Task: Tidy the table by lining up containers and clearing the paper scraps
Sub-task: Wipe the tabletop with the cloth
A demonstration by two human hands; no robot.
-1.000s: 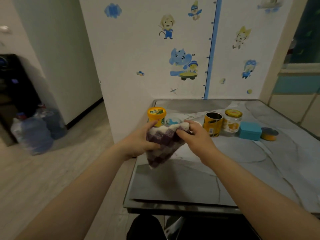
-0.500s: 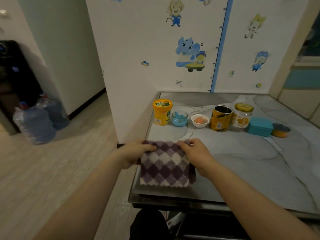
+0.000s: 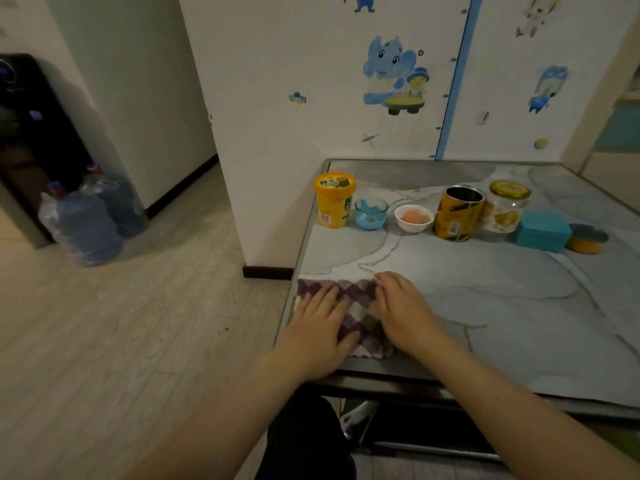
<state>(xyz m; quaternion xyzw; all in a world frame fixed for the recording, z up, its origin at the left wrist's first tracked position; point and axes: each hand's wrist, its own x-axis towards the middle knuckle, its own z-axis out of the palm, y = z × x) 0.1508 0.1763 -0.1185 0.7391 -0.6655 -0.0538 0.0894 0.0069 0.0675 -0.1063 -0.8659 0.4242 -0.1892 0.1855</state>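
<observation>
Flat under both palms, cloth (image 3: 360, 311)

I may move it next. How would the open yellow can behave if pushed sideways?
The open yellow can stands upright and tall for its base, so a high push would probably tip it. On its side it would likely roll. It looks empty, probably light, on the smooth table.

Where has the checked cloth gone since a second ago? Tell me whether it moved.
Yes. The checked cloth came down and toward the person, away from the yellow tub, and now lies flat at the table corner under both hands.
</observation>
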